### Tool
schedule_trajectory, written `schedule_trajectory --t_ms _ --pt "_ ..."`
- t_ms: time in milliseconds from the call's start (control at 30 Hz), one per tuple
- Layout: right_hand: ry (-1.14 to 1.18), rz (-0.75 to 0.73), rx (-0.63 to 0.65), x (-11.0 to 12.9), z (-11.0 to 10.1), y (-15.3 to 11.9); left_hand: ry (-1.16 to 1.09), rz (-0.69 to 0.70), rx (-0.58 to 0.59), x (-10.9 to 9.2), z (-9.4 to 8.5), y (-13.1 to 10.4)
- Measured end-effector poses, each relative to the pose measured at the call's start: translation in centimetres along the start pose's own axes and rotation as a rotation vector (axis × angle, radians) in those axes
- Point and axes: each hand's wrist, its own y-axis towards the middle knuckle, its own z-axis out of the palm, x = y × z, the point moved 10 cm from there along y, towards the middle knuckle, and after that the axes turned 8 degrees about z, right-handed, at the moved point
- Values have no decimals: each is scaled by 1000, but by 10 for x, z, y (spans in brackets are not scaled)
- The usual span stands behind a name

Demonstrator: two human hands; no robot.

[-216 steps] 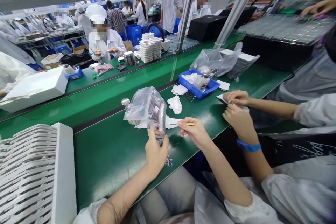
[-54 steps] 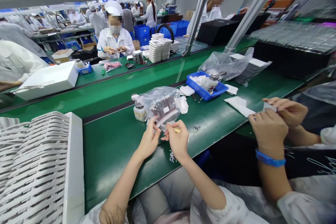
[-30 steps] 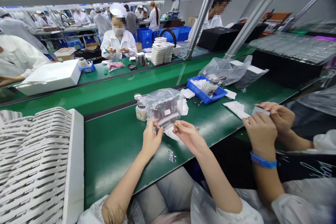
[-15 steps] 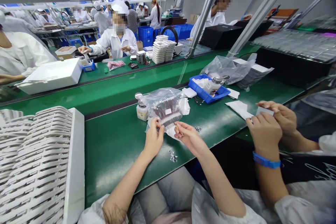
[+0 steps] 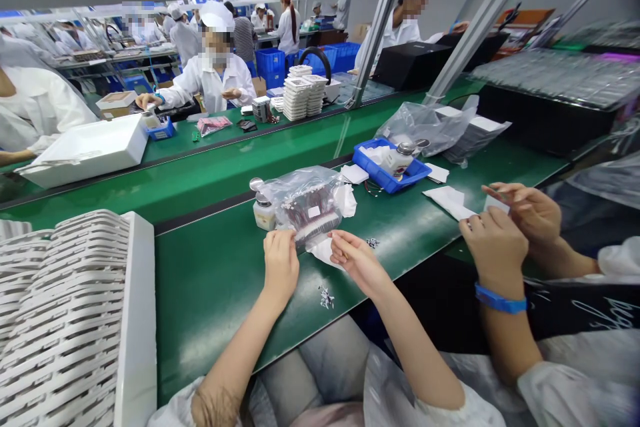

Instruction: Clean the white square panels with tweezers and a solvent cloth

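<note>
My left hand [image 5: 281, 265] is closed at the near left edge of a clear plastic bag [image 5: 305, 195], its fingertips pinched together. My right hand [image 5: 357, 260] is closed in a pinch just right of the bag's near end. What either hand holds is too small to make out. Thin dark and reddish wires with light ends lie in the bag, which bears a small white label. White paper [image 5: 325, 251] lies partly beneath it. A small bottle with a metal lid [image 5: 264, 212] stands to its left. Small black-and-white pieces [image 5: 327, 297] lie scattered on the green table [image 5: 215, 293].
At left, a white foam box [image 5: 140, 320] holds stacked white plastic frames [image 5: 70, 307]. A blue tray [image 5: 387, 177] with a bottle stands beyond the bag. At right, a co-worker's hands [image 5: 495, 240] hold a small pale piece. Metal posts rise behind the table.
My left hand has moved left, away from my right hand, and its fingers have drawn together. The whole view has shifted slightly.
</note>
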Motion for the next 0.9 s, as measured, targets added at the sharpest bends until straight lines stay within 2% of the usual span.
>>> schedule_trajectory --t_ms 100,200,333,500,700,900 --pt "-10 0 -1 0 0 0 3 115 99 -13 6 6" --pt "-25 -10 -16 1 -1 0 15 174 171 -21 10 9" --pt "-41 -35 -43 2 -1 1 29 198 252 -24 15 12" --pt "-66 -19 -17 0 2 3 14 188 330 -24 19 20" --pt "-83 23 50 1 9 1 -70 155 311 -23 17 25" --pt "-172 175 163 -21 30 6 -121 132 274 -20 16 23"
